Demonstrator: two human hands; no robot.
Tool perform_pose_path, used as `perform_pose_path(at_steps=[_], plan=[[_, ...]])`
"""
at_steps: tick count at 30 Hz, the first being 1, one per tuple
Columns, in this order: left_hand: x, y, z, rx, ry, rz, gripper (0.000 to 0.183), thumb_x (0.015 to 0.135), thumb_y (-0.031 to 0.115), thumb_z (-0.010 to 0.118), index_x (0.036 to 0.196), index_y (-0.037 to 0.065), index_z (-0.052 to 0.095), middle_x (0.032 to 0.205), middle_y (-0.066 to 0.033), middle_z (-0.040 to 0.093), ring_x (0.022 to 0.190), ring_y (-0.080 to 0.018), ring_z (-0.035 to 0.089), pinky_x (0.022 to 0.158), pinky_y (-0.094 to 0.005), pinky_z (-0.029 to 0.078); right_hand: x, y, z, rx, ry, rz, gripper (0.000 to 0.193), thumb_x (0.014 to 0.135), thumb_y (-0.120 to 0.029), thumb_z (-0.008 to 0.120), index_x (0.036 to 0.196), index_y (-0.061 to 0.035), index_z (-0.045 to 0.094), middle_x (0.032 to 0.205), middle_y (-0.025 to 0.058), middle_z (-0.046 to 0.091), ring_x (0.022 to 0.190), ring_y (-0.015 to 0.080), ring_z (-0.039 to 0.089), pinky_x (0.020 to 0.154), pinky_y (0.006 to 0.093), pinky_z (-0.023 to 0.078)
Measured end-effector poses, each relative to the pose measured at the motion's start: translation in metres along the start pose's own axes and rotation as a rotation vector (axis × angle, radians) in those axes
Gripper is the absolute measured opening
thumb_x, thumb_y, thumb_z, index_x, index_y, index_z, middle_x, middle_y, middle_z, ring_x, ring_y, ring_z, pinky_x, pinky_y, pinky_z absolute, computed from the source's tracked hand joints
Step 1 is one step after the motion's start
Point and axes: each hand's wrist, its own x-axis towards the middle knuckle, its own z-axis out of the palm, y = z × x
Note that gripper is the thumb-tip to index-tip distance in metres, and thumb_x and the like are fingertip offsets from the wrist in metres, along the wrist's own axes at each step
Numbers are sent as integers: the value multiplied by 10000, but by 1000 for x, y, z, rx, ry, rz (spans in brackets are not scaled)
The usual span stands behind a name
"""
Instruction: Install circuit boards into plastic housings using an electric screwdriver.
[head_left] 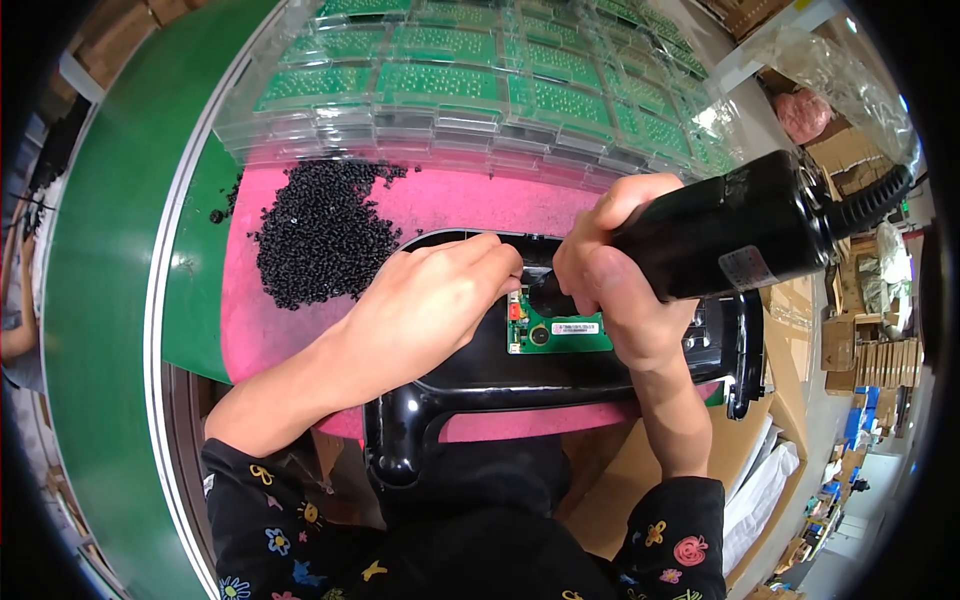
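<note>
My right hand [620,275] is wrapped round a black electric screwdriver [725,230], its front end pointing down at a green circuit board [570,343]. The board lies in a glossy black plastic housing [480,378] with a handle-like arm at its near left. At the board's upper left corner, beside a red connector [515,308], the fingers of my left hand [435,285] are curled and pinched together. Whatever they hold is hidden. The screwdriver's tip is also covered by my hands.
A heap of small black parts, probably screws [325,235], lies on the pink mat [470,205]. Behind it stand clear plastic trays [450,120] of green boards. A green conveyor [100,300] runs along the left. The screwdriver's cable [875,200] leads off right, above cardboard boxes [880,365].
</note>
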Motion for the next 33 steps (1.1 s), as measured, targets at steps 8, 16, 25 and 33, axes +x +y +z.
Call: perform_pose_path(at_steps=[8, 16, 25, 33], plan=[[-3, -3, 3, -51, -65, -14, 161, 902, 146, 675, 923, 2, 604, 875, -146, 639, 823, -359, 683, 647, -453, 553, -6, -3, -2, 71, 62, 6, 253, 872, -29, 688, 1054, -31, 512, 732, 39, 556, 554, 102, 509, 546, 277, 459], [-3, -3, -2, -23, -196, 4, 196, 872, 202, 726, 923, 32, 642, 840, -106, 658, 807, -326, 671, 658, -428, 527, -9, -35, -3, 378, 145, -140, 141, 973, -183, 562, 1056, -122, 465, 685, -54, 401, 523, 61, 386, 560, 256, 375], [0, -7, -1, -228, -116, 134, 232, 844, 203, 763, 940, 22, 653, 850, -106, 674, 780, -308, 674, 665, -395, 544, -11, -42, -5, 459, 98, -143, 171, 981, -178, 590, 1085, -108, 473, 696, -44, 456, 537, 70, 447, 587, 267, 408], [1, -5, 2, -147, 66, 244, 201, 745, 108, 821, 810, 10, 657, 793, -87, 686, 747, -279, 679, 622, -373, 544, -18, -46, -6, 392, 156, -7, 308, 912, -183, 683, 1109, -122, 454, 688, 9, 468, 538, 139, 478, 595, 337, 450]])
